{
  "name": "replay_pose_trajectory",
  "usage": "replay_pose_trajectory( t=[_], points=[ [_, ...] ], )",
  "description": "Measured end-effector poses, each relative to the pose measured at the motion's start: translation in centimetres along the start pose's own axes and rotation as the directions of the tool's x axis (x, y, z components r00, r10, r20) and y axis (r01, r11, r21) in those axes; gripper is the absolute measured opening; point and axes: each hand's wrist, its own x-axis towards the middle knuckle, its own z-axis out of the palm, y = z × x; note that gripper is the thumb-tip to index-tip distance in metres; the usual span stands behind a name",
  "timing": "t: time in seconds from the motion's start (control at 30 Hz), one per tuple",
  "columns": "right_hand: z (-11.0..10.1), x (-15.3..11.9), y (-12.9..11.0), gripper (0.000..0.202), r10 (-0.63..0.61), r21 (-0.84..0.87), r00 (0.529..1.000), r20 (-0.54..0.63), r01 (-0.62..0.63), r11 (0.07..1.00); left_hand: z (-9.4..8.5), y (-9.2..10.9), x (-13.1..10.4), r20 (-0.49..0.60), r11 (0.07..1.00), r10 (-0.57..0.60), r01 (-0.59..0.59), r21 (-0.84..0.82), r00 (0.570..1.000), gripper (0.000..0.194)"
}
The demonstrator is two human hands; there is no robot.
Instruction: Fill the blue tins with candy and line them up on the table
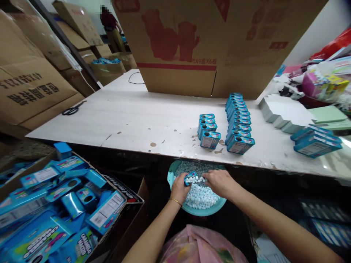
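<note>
My left hand (178,188), wearing a thin bracelet, is closed round a small blue candy box (190,178) held over a turquoise basin (171,174). White candies (201,197) fill the basin, and some lie at the mouth of the box. My right hand (219,181) is closed just right of the box, fingers together above the candies. A few white balls sit between the two hands. Whatever the right fingers grip is too small and hidden to make out.
Blue candy boxes stand in a short row (210,140) and a longer row (240,145) on the white table (131,120). Several more lie in a carton (137,197) at left. Scissors (72,110), a large cardboard box (178,78) and stacked white card (285,109) surround them. A person (112,27) stands far back.
</note>
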Motion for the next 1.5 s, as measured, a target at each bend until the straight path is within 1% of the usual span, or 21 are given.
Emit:
replay_pose_trajectory(
  t=[0.1,0.17,0.23,0.3,0.37,0.43,0.5,0.57,0.6,0.63,0.7,0.77,0.87,0.93,1.0,1.03,1.1,1.2,1.3,1.4,1.5],
  points=[
    [-0.4,-0.2,-1.7,0.021,-0.034,-0.123,0.999,-0.038,0.029,0.992,0.2,0.0,0.1,-0.004,1.0,0.014,-0.014,0.001,1.0,0.036],
    [-0.8,-0.6,-1.8,0.021,-0.058,-0.149,0.996,-0.07,0.047,0.988,0.1,0.0,0.1,-0.014,1.0,0.017,-0.017,-0.019,1.0,0.034],
    [-0.9,-1.1,-0.6,0.019,-0.047,-0.144,0.995,-0.089,0.034,0.989,-0.2,-0.1,0.1,-0.023,0.998,0.005,-0.007,-0.057,1.0,0.033],
    [-0.2,-1.4,1.5,0.018,0.01,-0.123,0.996,-0.088,-0.021,0.992,-0.9,-0.3,-0.1,-0.038,0.995,-0.016,0.012,-0.101,0.999,0.032],
    [1.8,-1.0,3.6,0.018,0.104,-0.079,0.994,-0.037,-0.106,0.991,-1.8,-0.6,-0.3,-0.052,0.99,-0.049,0.041,-0.132,0.997,0.031],
    [5.0,0.1,4.7,0.022,0.204,-0.004,0.977,0.058,-0.204,0.979,-2.8,-1.1,-0.6,-0.072,0.986,-0.091,0.08,-0.147,0.993,0.031],
    [8.6,1.9,4.3,0.025,0.248,0.085,0.957,0.148,-0.262,0.961,-3.6,-1.6,-1.0,-0.1,0.981,-0.126,0.109,-0.16,0.987,0.032],
    [11.7,3.8,2.9,0.028,0.235,0.164,0.956,0.176,-0.264,0.95,-4.2,-1.9,-1.3,-0.13,0.977,-0.147,0.123,-0.176,0.981,0.032],
    [12.9,4.7,2.2,0.03,0.222,0.202,0.96,0.171,-0.254,0.946,-4.4,-2.0,-1.5,-0.14,0.974,-0.154,0.127,-0.187,0.978,0.031],
    [13.8,5.4,1.5,0.032,0.21,0.243,0.964,0.165,-0.246,0.938,-4.6,-2.1,-1.6,-0.147,0.971,-0.161,0.13,-0.202,0.976,0.031],
    [14.8,6.3,1.0,0.034,0.188,0.326,0.97,0.152,-0.229,0.917,-4.9,-2.2,-1.9,-0.157,0.961,-0.176,0.134,-0.243,0.972,0.031],
    [15.0,6.2,1.5,0.034,0.162,0.399,0.977,0.137,-0.204,0.894,-5.0,-2.1,-2.0,-0.164,0.95,-0.192,0.141,-0.279,0.968,0.032],
    [14.3,4.8,3.4,0.033,0.13,0.491,0.986,0.106,-0.166,0.855,-5.2,-2.1,-2.0,-0.179,0.946,-0.209,0.152,-0.287,0.961,0.034],
    [13.0,3.5,4.5,0.032,0.12,0.574,0.991,0.061,-0.133,0.808,-5.2,-2.1,-1.8,-0.184,0.95,-0.206,0.152,-0.273,0.961,0.035],
    [11.0,2.3,5.2,0.032,0.112,0.631,0.994,0.009,-0.093,0.77,-4.9,-2.0,-1.5,-0.181,0.958,-0.19,0.142,-0.249,0.965,0.034],
    [9.7,1.7,5.4,0.032,0.105,0.638,0.994,-0.01,-0.074,0.767,-4.6,-1.9,-1.4,-0.172,0.964,-0.178,0.136,-0.229,0.969,0.033],
    [7.0,0.9,5.3,0.031,0.075,0.604,0.997,-0.032,-0.04,0.796,-3.9,-1.6,-1.1,-0.141,0.977,-0.149,0.124,-0.176,0.979,0.032],
    [3.0,0.2,4.4,0.03,0.015,0.497,1.0,-0.024,-0.001,0.868,-2.6,-0.6,-0.6,-0.068,0.989,-0.105,0.097,-0.107,0.992,0.031],
    [0.4,0.1,2.6,0.027,-0.019,0.29,1.0,0.008,0.016,0.957,-1.5,0.2,-0.3,-0.036,0.995,-0.062,0.058,-0.087,0.997,0.032],
    [-0.6,0.2,0.4,0.022,-0.019,0.04,1.0,0.014,0.018,0.999,-0.7,0.4,-0.3,-0.035,0.998,-0.016,0.014,-0.065,0.999,0.035],
    [-1.0,0.1,-1.8,0.02,-0.043,-0.115,0.999,-0.007,0.042,0.992,-0.3,0.2,-0.4,-0.025,0.999,0.003,-0.004,-0.049,1.0,0.037]
  ],
)
